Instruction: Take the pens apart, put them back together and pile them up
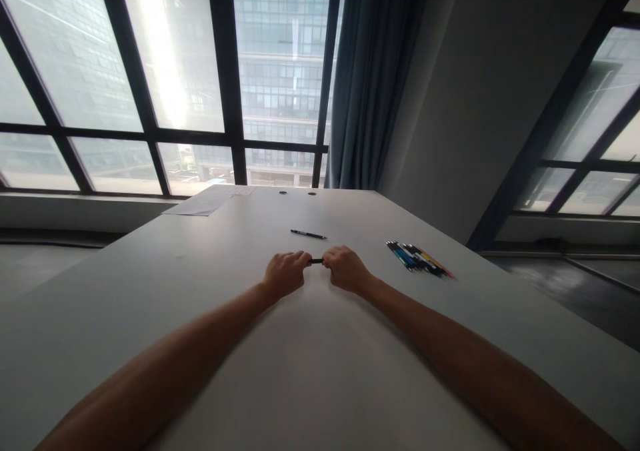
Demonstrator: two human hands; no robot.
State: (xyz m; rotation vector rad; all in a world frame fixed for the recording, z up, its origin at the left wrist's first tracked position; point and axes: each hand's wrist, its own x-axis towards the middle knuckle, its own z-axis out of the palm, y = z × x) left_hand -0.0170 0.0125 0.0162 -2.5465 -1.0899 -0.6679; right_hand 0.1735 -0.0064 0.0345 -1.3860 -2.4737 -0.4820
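Between my two hands a thin black pen point(317, 261) is held level just over the white table point(300, 344). My left hand point(287, 272) is closed on its left end. The fingers of my right hand point(346, 268) pinch the right end. Only a short dark middle stretch of the pen shows; both ends are hidden in my fingers. A little beyond my hands lies another black pen point(308, 235), its tip pointing right. Off to the right of my right hand rests a group of several pens point(420, 259) in black, blue, green, yellow and red.
White paper sheets point(203, 202) lie at the table's far left edge. Two dark round holes point(312, 193) sit near the far edge. Past the table are large windows point(280, 71), a blue-grey curtain point(367, 84) and a grey wall point(465, 104).
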